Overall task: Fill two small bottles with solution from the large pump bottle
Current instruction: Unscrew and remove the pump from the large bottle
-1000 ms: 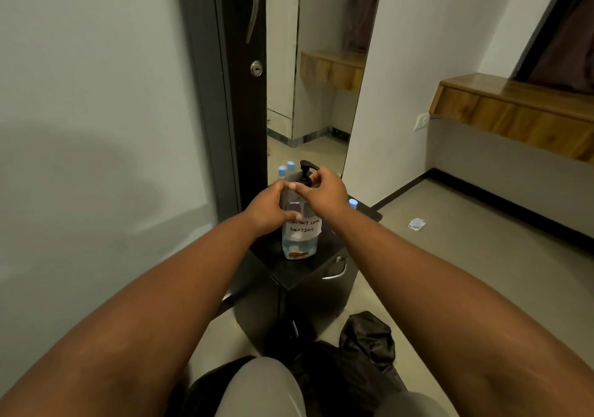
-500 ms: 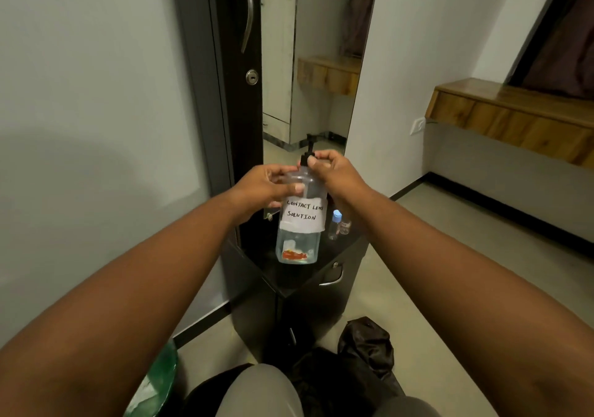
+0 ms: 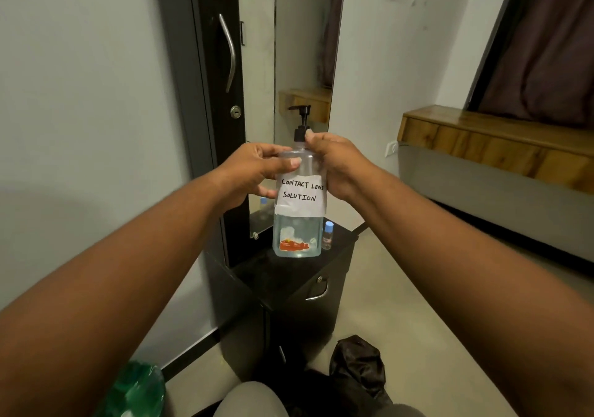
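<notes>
The large clear pump bottle (image 3: 297, 214), labelled "Contact Lens Solution" and about a third full, is held up above the black cabinet (image 3: 289, 275). My left hand (image 3: 254, 172) grips its shoulder from the left. My right hand (image 3: 334, 163) grips its upper right side, with thumb and fingers pinching the black pump collar. One small bottle with a blue cap (image 3: 328, 235) stands on the cabinet top just right of the big bottle. Another blue cap (image 3: 263, 200) shows behind my left hand; whether it is a bottle or a mirror reflection I cannot tell.
The cabinet stands against a tall mirror (image 3: 302, 50) and a dark wardrobe door (image 3: 221, 95). A black bag (image 3: 356, 365) lies on the floor by my knee. A green object (image 3: 135, 391) sits at the lower left. A wooden shelf (image 3: 495, 140) runs along the right wall.
Both hands have lifted the pump bottle off the cabinet top and raised it. The small blue-capped bottle behind it has come into view.
</notes>
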